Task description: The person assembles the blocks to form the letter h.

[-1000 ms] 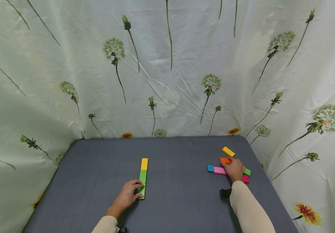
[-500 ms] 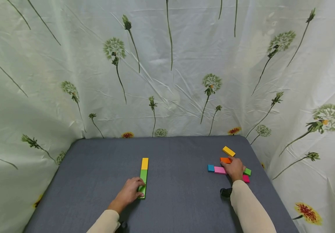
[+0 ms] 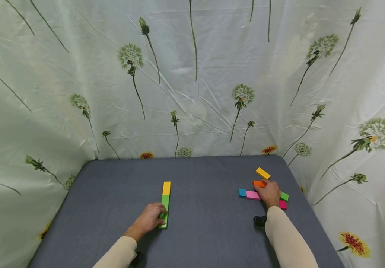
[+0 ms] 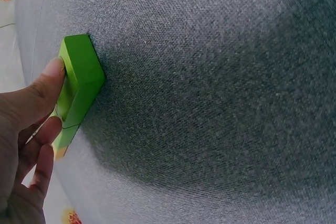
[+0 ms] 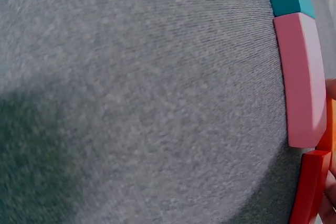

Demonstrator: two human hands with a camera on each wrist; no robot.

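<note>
A straight row runs away from me at mid-table: a near green block [image 3: 163,225], a second green block [image 3: 165,201] and a yellow block [image 3: 166,188], end to end. My left hand [image 3: 148,218] holds the near green block [image 4: 86,64], thumb towards its near end and fingertips by the seam with the second one. At the right, my right hand [image 3: 269,193] grips an orange block [image 3: 258,184] between thumb and fingers. A pink block [image 3: 253,195] and a blue block [image 3: 242,193] touch end to end beside it. The hand partly hides the red block [image 3: 282,204].
Another green block [image 3: 284,196] lies right of my right hand. Behind it, a loose yellow block [image 3: 263,173] lies at an angle near the table's far right corner. The grey cloth-covered table [image 3: 206,223] meets a flower-print curtain [image 3: 199,93] at the back and sides.
My left hand has shifted slightly forward along the near green block, its fingers closing up. The right hand and the blocks around it stay put.
</note>
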